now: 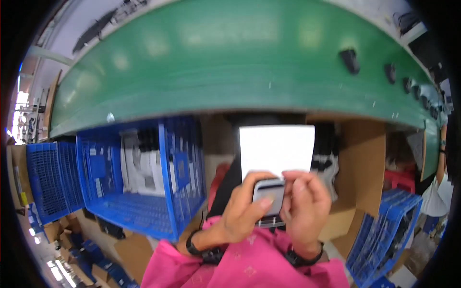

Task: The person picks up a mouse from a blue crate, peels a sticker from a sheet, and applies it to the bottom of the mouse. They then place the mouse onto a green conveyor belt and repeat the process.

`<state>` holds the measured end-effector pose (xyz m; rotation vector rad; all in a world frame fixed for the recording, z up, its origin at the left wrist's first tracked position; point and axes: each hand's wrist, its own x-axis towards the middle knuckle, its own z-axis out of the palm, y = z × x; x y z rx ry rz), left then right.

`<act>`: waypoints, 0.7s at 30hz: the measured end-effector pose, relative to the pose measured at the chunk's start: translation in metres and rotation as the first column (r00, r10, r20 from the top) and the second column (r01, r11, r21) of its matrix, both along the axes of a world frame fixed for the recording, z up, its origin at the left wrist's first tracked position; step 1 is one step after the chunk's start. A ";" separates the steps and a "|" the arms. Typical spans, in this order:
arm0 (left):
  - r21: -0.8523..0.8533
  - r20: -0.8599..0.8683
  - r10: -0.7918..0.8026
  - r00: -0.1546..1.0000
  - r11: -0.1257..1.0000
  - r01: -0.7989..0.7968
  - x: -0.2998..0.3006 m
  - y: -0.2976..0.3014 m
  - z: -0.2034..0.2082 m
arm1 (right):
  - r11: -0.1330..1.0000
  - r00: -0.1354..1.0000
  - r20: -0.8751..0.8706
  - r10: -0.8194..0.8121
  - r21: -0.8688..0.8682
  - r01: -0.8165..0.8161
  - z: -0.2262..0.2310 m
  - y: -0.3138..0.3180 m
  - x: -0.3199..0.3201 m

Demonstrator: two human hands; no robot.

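My left hand (236,213) is wrapped round a small, flat, silver-grey rectangular device (265,193) with a dark band across its upper end. The thumb lies flat on the device's face. Close against its right side, my right hand (307,206) has thumb and fingertips pinched together. Whatever those fingertips hold, if anything, is too small to make out. Just beyond both hands is a bright white sheet (277,148), its lower edge partly covered by the fingers. Dark bands circle both of my wrists, below pink sleeves.
A long green table (201,72) curves across the far side, with several small black objects (349,61) toward its right. To the left stands a blue plastic crate (165,177) holding pale and black items. An open cardboard box (367,165) and another blue crate (384,235) are on the right.
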<state>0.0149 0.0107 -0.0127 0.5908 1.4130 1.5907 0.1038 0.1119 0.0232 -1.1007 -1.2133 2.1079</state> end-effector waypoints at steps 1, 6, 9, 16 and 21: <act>0.001 -0.055 0.005 0.998 1.000 -0.005 0.000 0.001 -0.007 | 0.997 0.995 0.076 0.060 0.051 -0.064 0.000 0.003 0.002; 0.019 -0.193 0.092 0.977 0.996 -0.090 0.006 0.010 -0.028 | 0.930 0.993 -0.006 0.119 0.350 -0.109 -0.045 -0.002 0.008; -0.006 -0.086 0.077 0.993 0.997 -0.078 0.002 0.012 -0.028 | 0.819 0.969 0.209 0.130 0.528 -0.224 -0.024 -0.003 0.006; 0.108 -0.083 0.110 0.990 0.989 -0.101 -0.007 0.007 -0.051 | 0.846 0.943 0.125 0.307 0.417 -0.331 -0.031 0.015 -0.007; 0.141 0.079 0.051 0.996 0.988 -0.062 -0.019 -0.018 -0.007 | 0.869 0.952 -0.009 0.305 0.411 -0.274 -0.048 0.015 -0.026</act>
